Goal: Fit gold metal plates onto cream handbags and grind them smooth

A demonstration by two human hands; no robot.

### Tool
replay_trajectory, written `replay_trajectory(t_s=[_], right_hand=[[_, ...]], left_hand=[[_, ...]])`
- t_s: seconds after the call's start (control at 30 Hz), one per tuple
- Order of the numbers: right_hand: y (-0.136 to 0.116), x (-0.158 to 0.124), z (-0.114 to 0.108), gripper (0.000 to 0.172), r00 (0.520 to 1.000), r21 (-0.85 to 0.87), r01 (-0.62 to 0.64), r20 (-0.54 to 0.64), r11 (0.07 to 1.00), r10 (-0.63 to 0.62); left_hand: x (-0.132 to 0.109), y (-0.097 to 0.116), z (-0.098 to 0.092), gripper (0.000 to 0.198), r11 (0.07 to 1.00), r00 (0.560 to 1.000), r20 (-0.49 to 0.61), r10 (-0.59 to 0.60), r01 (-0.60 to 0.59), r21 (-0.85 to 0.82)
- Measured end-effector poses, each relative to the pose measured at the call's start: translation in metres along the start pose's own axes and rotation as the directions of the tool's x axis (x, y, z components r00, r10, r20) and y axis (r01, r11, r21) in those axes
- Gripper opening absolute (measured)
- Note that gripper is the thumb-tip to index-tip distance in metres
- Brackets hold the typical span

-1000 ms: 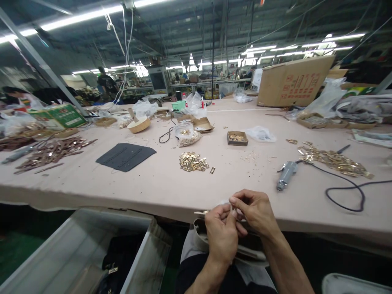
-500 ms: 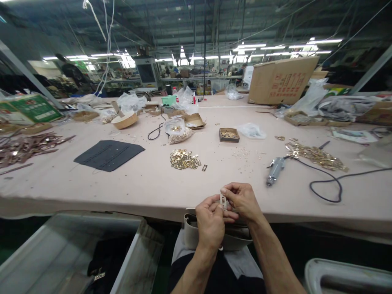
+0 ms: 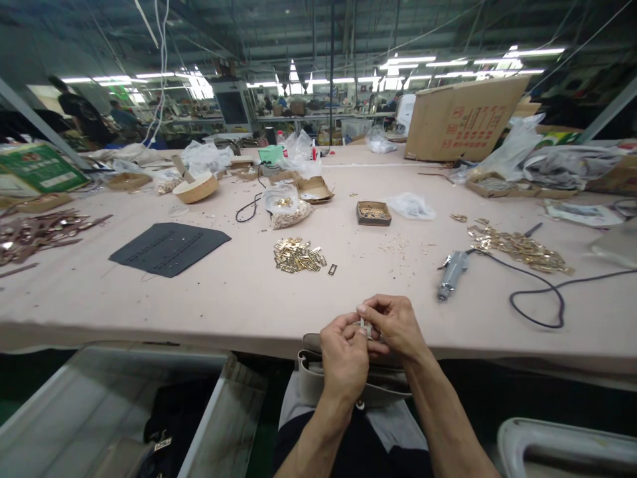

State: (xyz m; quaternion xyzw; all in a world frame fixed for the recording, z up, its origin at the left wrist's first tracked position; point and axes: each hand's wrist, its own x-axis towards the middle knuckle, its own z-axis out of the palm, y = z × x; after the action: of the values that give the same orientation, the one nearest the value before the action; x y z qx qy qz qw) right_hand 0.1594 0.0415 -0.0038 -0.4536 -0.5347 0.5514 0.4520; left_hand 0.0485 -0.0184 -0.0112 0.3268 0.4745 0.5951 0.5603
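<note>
Left fingers (image 3: 343, 323) and right fingers (image 3: 371, 312) are both pinching a small pale piece with a shiny part (image 3: 366, 326), right in front of me, just above the beige leather-look bag (image 3: 311, 384) on my lap. Detail is too small and half covered; can't tell if it's joined to the bag.

Handling guess: piece is next to no weight, fairly stiff, slick where shiny. Best hold is thumb and fingertip on the edges, face left free so it doesn't scuff. Bag looks light, pliable at the walls; steady it by the upper rim.

Grey plastic crate (image 3: 243, 401) at 9 o'clock, dark goods (image 3: 174, 415) inside. Table (image 3: 249, 299) starts just past my fingers.

On it: grey cylindrical corded tool (image 3: 452, 275) at 2; lone gold-toned rectangular frame (image 3: 332, 269) at 11, just beside a heap of similar gold-toned frames (image 3: 297, 255). Flat black sheet (image 3: 170, 249) at 10. Loose pile of gold-toned metal pieces (image 3: 520, 247) at 2. Farther: small dark-sided open box of gold bits (image 3: 373, 222) at 12, big brown cardboard carton (image 3: 465, 123) at 1.
</note>
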Motion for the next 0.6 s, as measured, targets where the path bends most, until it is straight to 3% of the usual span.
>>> replay_trajectory(t_s=[0.23,0.6], right_hand=[[0.009,0.007,-0.003,0.038,1.000,0.133,0.002,0.029,0.991,-0.006],[0.011,0.014,-0.003,0.039,1.000,0.113,-0.006,0.009,0.994,0.005]], left_hand=[[0.006,0.001,0.000,0.035,0.999,1.000,-0.003,0.013,-0.013,0.029],[0.011,-0.002,0.005,0.030,0.998,0.998,-0.064,-0.004,0.008,0.054]])
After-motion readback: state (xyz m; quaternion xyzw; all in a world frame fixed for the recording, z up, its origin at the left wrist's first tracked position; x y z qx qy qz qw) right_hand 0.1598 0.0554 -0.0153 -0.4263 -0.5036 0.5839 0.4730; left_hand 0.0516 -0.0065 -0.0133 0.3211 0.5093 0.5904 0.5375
